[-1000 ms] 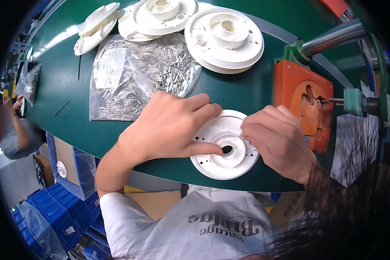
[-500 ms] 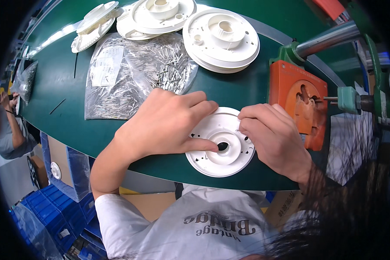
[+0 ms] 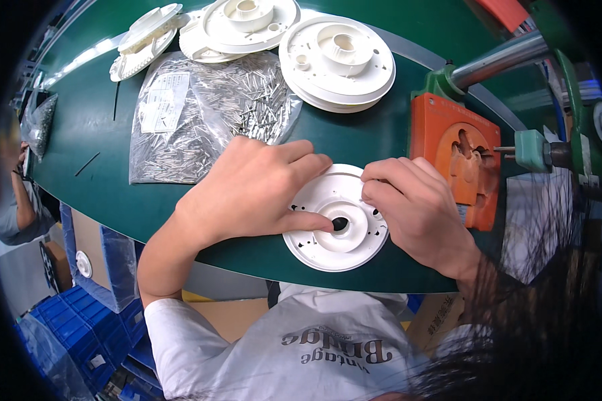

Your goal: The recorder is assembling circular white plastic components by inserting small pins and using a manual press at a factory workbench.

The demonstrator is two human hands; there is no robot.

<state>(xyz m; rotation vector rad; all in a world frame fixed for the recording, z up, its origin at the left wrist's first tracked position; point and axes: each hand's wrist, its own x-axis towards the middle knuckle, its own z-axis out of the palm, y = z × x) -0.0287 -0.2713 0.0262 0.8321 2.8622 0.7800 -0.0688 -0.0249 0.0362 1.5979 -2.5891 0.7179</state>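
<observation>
A round white plastic disc (image 3: 341,259) with a raised central ring and small holes lies flat near the table's front edge. My left hand (image 3: 241,190) grips it from the left, thumb at the hub's dark centre hole and fingers bent over the far rim. At the disc's upper right edge my right hand (image 3: 425,214) is closed in a pinch. Whatever its fingertips hold, if anything, is hidden. Behind my left hand lies a clear plastic bag (image 3: 180,150) full of thin metal pins.
Stacked white discs (image 3: 338,80) stand at the back, with further white parts (image 3: 147,43) left of them. An orange fixture block (image 3: 441,140) sits under a green press (image 3: 532,150) on the right. Blue crates (image 3: 80,327) are at lower left; another person's arm (image 3: 23,200) shows far left.
Both hands keep their places on the disc. The view has shifted very slightly, so the things on the table appear a little further left.
</observation>
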